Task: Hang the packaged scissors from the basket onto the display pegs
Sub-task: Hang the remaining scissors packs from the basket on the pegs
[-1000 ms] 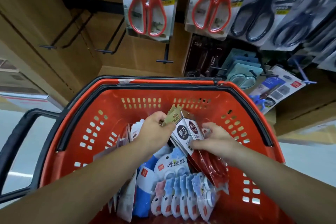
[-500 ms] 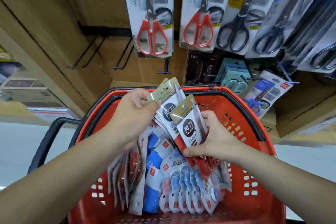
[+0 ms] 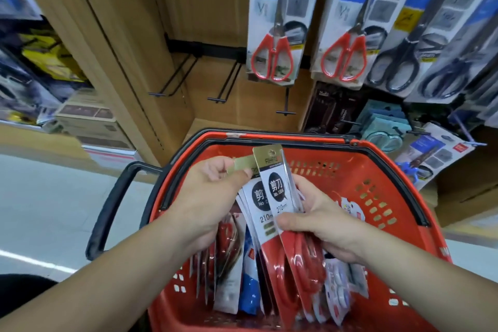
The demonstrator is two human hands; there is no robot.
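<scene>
Scissors packs [image 3: 279, 198], with gold headers and red handles, are held upright over the middle of the basket [image 3: 390, 170]. Their lower ends reach down among other packets [image 3: 250, 286] standing inside it. Left hand [image 3: 213, 197]: thumb and fingers pinch the gold header of the rear pack. Right hand [image 3: 320, 221]: fingers curl round the front pack, thumb across its face. Black pegs [image 3: 225, 86] jut from the wooden panel [image 3: 210, 8] beyond the basket's far rim. Above the far rim, red-handled scissors [image 3: 273, 59] and black-handled scissors [image 3: 396, 73] hang on cards. Floor [image 3: 54, 210] lies left of the basket.
</scene>
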